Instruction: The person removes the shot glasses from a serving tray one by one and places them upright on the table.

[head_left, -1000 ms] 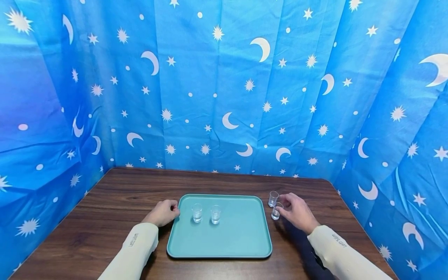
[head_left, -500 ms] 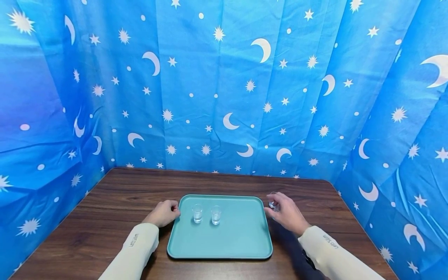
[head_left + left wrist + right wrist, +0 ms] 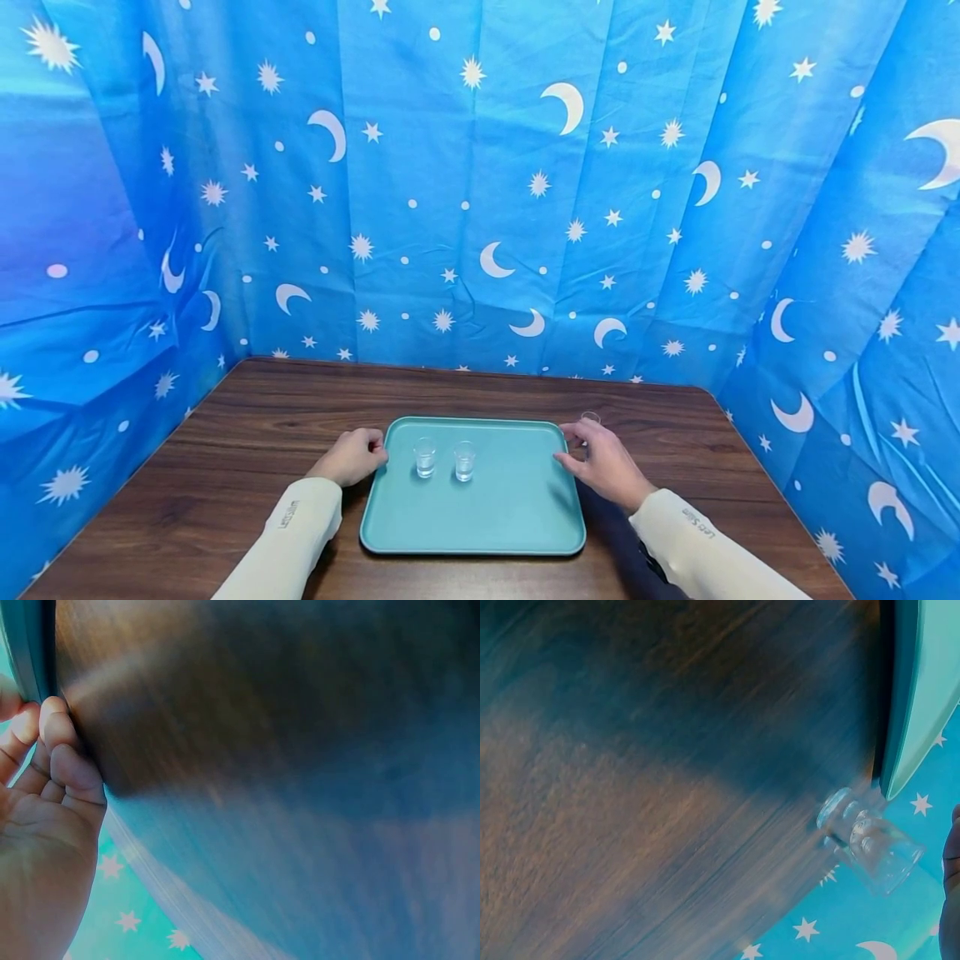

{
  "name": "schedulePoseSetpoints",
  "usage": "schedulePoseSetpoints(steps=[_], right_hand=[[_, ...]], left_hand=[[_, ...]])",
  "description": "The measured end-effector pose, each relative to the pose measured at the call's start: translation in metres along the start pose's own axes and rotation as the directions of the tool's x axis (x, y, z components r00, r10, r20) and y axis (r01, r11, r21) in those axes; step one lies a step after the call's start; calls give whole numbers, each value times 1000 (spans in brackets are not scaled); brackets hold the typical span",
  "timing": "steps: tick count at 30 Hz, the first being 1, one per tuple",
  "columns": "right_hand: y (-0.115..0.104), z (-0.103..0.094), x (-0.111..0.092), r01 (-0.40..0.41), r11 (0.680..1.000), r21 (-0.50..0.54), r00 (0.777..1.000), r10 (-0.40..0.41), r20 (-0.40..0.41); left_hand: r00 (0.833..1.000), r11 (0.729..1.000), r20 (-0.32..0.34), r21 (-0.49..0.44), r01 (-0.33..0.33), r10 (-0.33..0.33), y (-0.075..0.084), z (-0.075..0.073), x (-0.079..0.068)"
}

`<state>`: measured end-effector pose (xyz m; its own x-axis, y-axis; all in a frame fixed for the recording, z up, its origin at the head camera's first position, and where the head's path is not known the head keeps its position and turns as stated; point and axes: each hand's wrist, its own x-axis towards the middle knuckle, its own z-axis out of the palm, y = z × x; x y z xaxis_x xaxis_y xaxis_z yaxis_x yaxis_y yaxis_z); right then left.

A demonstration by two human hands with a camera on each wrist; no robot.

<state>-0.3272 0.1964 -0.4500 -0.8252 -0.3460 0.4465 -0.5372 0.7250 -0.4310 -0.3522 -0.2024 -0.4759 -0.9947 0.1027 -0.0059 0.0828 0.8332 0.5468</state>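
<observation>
My left hand (image 3: 351,457) grips the left rim of the teal tray (image 3: 510,517), with thumb and fingertips at the edge in the left wrist view. Two clear shot glasses stand upright on the tray, a left glass (image 3: 425,458) and a right glass (image 3: 465,461). My right hand (image 3: 606,467) is over the tray's right edge, thumb and fingers curled as round a shot glass, which is hidden from view. Behind that hand, another shot glass (image 3: 870,840) stands on the table by the tray's far right corner; only its rim shows in the head view.
The dark wood-grain table (image 3: 300,400) carries the tray near its front. A blue cloth (image 3: 450,167) printed with moons and stars hangs round the back and sides. The table's back edge runs along the cloth.
My right hand has moved left from the table to the tray's right edge, and the front one of the two table glasses is gone from its place. My left hand stays put.
</observation>
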Motion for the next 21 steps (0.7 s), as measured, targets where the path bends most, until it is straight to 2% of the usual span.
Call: schedulePoseSetpoints(steps=[11, 21], right_hand=[[-7, 7, 2, -19, 998, 54, 998, 16, 57], [-18, 21, 9, 26, 997, 67, 998, -29, 51]], left_hand=[[1000, 1000, -1, -7, 15, -15, 0, 1, 1], [1000, 1000, -4, -9, 25, -25, 0, 1, 0]])
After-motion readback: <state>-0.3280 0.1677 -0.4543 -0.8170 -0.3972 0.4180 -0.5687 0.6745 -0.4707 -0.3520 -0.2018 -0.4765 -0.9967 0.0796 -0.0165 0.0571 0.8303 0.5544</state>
